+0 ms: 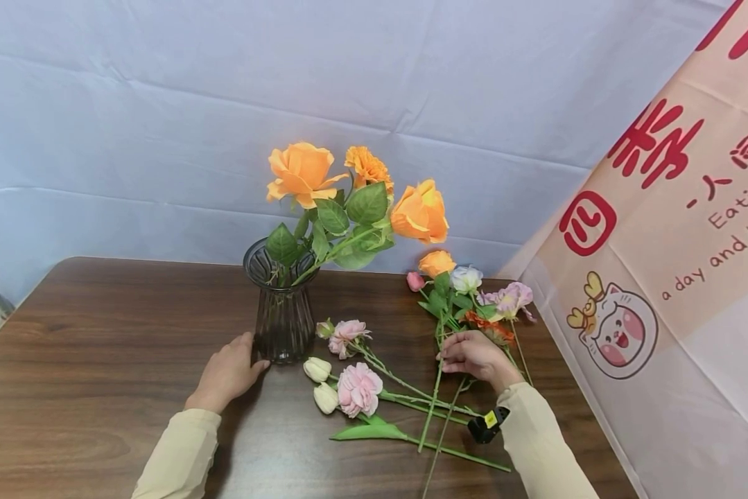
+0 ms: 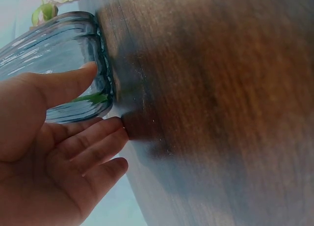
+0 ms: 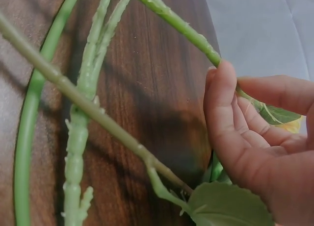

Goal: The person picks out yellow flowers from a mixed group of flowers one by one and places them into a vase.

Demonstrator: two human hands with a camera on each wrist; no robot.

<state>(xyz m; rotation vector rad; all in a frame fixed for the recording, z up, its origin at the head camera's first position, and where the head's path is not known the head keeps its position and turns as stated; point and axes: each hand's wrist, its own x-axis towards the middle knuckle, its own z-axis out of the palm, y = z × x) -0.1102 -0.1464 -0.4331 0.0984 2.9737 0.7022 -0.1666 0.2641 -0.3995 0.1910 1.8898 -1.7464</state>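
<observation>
My left hand [image 1: 229, 371] rests beside the base of a dark ribbed glass vase [image 1: 284, 326], thumb against its front. In the left wrist view the fingers of the left hand [image 2: 64, 152] lie loosely extended by the vase [image 2: 73, 44]. Two large orange roses [image 1: 303, 173] and an orange carnation [image 1: 369, 166] stand in the vase, leaning right. At the right, my right hand [image 1: 476, 357] pinches a green stem [image 1: 435, 402] between thumb and fingers. That stem [image 3: 181, 27] seems to lead up to a smaller orange rose [image 1: 437, 263]; the hand hides part of it.
Pink flowers [image 1: 359, 389], white tulips [image 1: 317, 369] and crossing stems lie in front of the right hand. Behind it are a pale blue flower [image 1: 466, 278], a lilac flower [image 1: 512, 299] and a pink bud [image 1: 415, 281]. Cloth walls [image 1: 180, 159] border the wooden table [image 1: 99, 360].
</observation>
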